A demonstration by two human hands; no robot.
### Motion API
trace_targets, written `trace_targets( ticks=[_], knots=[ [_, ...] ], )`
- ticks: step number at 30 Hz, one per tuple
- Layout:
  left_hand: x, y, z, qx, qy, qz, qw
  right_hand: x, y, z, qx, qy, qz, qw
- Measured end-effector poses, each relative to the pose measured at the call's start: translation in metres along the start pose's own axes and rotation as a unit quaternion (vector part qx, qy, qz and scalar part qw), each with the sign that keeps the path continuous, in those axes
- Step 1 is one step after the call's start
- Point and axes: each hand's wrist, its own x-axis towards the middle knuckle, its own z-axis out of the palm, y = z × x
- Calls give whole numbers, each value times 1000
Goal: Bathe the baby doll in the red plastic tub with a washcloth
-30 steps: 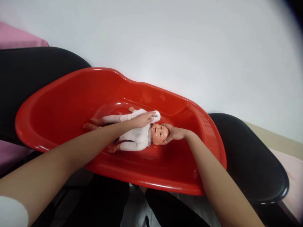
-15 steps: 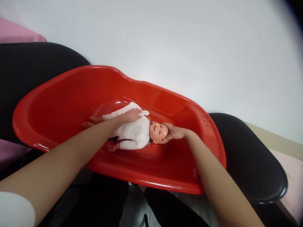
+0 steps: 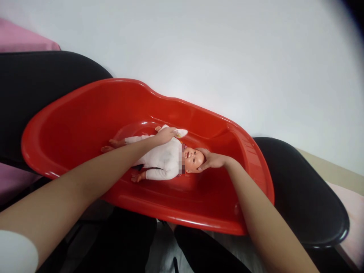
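A baby doll (image 3: 163, 159) in white clothes lies on its back in a red baby bathtub (image 3: 71, 117), head to the right and bare feet to the left. My right hand (image 3: 212, 159) cups the top of the doll's head, thumb on the near side and fingers at the far side. Over the doll's far shoulder, my left hand (image 3: 165, 135) has its fingers closed on a small white cloth (image 3: 181, 133) that pokes out past the fingertips. My left forearm covers part of the doll's legs and belly.
Black chair seats (image 3: 301, 193) sit at the right and, at the left, another black seat (image 3: 42, 91) touches the tub. Pink fabric (image 3: 25, 36) shows at the far left. A white wall (image 3: 213, 49) rises behind the tub. My dark-trousered legs are below its near rim.
My left hand has slid from the doll's chest toward its far shoulder, and more of the white cloth shows. The doll's far hand has come into view. My right hand stays on the head.
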Motion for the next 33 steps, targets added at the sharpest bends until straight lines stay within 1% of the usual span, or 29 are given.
trace_targets(
  ticks=[2,3,4,6,9,13,16,18,20,22,25,27,28,29,31,33],
  knots=[
    [-3,15,13,-20,-87,55,994,0,0,0,-14,3,3,1000],
    [-6,21,18,0,-127,80,989,1,1,0,-18,5,3,1000],
    [-10,24,22,32,-156,97,982,1,1,0,-20,6,2,1000],
    [-14,26,28,92,-183,121,971,1,1,0,-12,1,0,1000],
    [-13,15,31,105,-177,130,970,0,0,1,3,-3,2,1000],
    [-2,-14,27,121,-161,82,976,-1,-4,2,3,15,22,1000],
    [1,-38,16,141,-148,53,977,-3,-6,2,12,11,26,1000],
    [0,-52,7,153,-129,26,979,-4,-7,2,16,9,26,999],
    [-3,-61,-3,168,-108,-5,980,-3,-7,2,18,8,19,1000],
    [-5,-63,-12,182,-90,-19,979,-2,-6,2,19,5,16,1000],
    [-8,-46,-23,209,-52,-17,976,-1,-4,3,17,14,25,999],
    [-9,-25,-29,231,-30,-28,972,-1,-4,3,13,16,22,1000],
    [-9,-13,-31,241,-31,-41,969,-2,-5,3,9,15,17,1000],
    [-9,0,-32,250,-44,-57,966,-3,-5,2,5,14,12,1000],
    [-10,21,-31,267,-102,-77,955,-5,-7,1,-4,11,6,1000],
    [-12,33,-28,282,-162,-69,943,-6,-7,0,-10,10,2,1000]
  ],
)
